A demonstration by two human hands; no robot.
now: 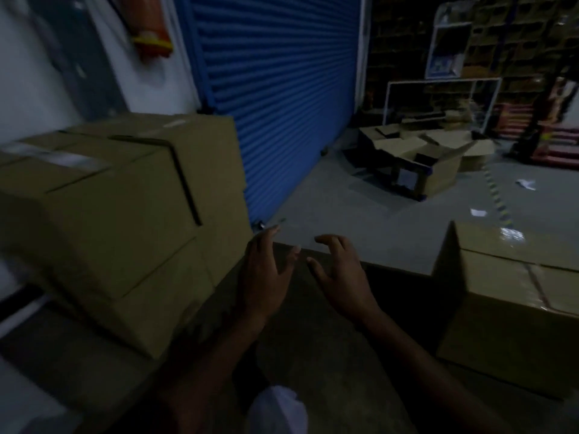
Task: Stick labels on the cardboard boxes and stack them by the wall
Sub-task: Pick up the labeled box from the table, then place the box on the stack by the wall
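Hands over my box point(313, 324), left hand point(266, 270) and right hand point(341, 270) both loose, grasping nothing, stack point(125, 214) left of it, shutter point(282, 83) beyond.

Stacked cardboard boxes point(119, 214) at left by the wall, brown, taped shut. Low box point(313, 339) in front centre; another closed box point(513, 308) at right.

Both hands hover with fingers spread over a low cardboard box point(313, 355), the left hand point(266, 270) close beside the stacked boxes point(125, 214), which block everything to its left. To the right of the right hand point(341, 270) there is a gap, then another box point(507, 314) closes that side. Beyond the fingertips the grey floor point(360, 220) is open up to the blue shutter point(282, 89).
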